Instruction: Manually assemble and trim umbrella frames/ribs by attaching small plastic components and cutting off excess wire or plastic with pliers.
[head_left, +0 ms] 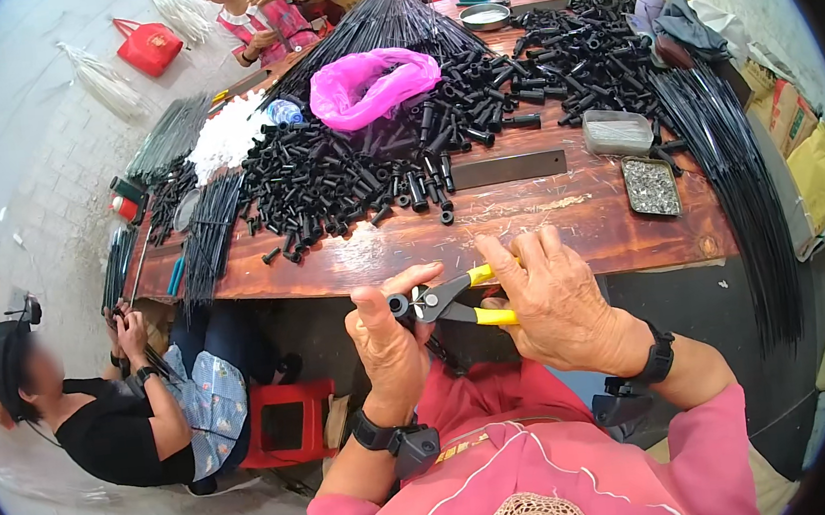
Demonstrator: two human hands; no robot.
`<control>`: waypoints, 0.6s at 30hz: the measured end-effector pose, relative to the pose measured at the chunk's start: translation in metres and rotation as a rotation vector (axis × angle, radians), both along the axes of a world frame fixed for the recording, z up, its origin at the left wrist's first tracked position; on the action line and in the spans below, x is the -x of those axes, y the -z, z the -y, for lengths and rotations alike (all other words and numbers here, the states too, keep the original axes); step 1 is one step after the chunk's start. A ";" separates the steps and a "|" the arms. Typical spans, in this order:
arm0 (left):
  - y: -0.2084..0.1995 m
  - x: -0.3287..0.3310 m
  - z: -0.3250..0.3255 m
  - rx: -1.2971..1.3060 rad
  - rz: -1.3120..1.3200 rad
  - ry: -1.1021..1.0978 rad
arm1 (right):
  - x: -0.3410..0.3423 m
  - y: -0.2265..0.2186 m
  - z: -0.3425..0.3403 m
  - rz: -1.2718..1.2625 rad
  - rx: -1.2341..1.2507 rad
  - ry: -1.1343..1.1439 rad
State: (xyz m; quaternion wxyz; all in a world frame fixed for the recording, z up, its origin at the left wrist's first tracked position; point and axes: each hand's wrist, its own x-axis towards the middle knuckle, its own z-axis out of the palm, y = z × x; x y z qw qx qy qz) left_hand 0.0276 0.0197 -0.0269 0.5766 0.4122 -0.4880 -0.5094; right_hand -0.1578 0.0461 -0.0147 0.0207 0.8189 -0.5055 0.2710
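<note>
My right hand [571,311] is closed around the yellow-handled end-cutting pliers [453,310], whose handles stand apart. The pliers' metal jaws meet a black tubular piece [398,305] near my left hand. My left hand [384,346] is closed on this black tubular piece, its thumb raised and its other fingers partly hidden. Below the jaws, more of a dark, slender part shows between my hands. Both hands hang over my lap, just short of the table's near edge.
On the wooden table [632,244] lie a heap of black tubular pieces [324,181], a pink plastic bag [375,88], a flat metal bar [509,168], a clear box [617,131] and a tin of metal bits [652,187]. Black rods [743,193] overhang the right edge. Co-workers sit left and across.
</note>
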 end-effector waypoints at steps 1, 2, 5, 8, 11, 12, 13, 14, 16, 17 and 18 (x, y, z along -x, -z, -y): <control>0.000 0.000 0.000 0.002 -0.002 0.001 | 0.000 -0.001 0.000 -0.008 0.016 0.005; 0.000 0.000 -0.001 0.000 -0.012 0.002 | 0.000 -0.001 0.000 -0.016 0.031 0.009; 0.000 0.000 -0.001 -0.009 -0.036 0.008 | -0.002 -0.001 0.000 -0.007 0.086 0.020; 0.002 0.001 0.000 -0.025 -0.058 0.015 | -0.002 0.008 0.004 -0.002 0.089 0.012; 0.005 0.000 0.002 -0.038 -0.069 0.020 | -0.001 0.023 0.011 0.003 0.084 0.007; 0.005 0.000 0.003 -0.044 -0.071 0.020 | -0.001 0.023 0.011 0.003 0.086 0.010; 0.005 0.000 0.004 -0.044 -0.070 0.020 | -0.002 0.024 0.011 0.015 0.095 0.013; 0.006 0.000 0.004 -0.056 -0.079 0.016 | -0.003 0.024 0.011 0.027 0.104 0.018; 0.006 0.000 0.005 -0.068 -0.088 0.011 | -0.005 0.020 0.011 0.045 0.126 0.039; 0.006 0.000 0.004 -0.061 -0.083 0.014 | -0.006 0.018 0.011 0.062 0.148 0.061; 0.005 0.000 0.004 -0.054 -0.079 0.018 | -0.007 0.018 0.012 0.064 0.148 0.061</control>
